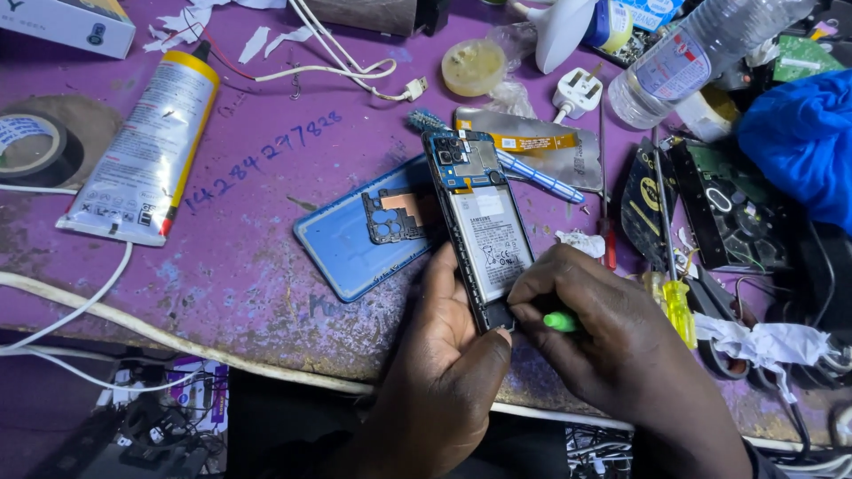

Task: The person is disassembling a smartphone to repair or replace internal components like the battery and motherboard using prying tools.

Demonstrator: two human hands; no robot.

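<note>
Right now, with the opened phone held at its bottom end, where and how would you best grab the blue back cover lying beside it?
Take the blue back cover by its long edges near the lower left end, coming from the left. It lies flat, inside up; its right end is tucked under the phone and near the left hand, so only the left part is free. Probably pinch across the width.

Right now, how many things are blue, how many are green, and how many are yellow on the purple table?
Blue: 3 - phone back cover, toothbrush, cloth
Green: 2 - tool handle in the right hand, circuit board
Yellow: 1 - screwdriver handle
Total: 6
The left hand steadies the opened phone.
</note>
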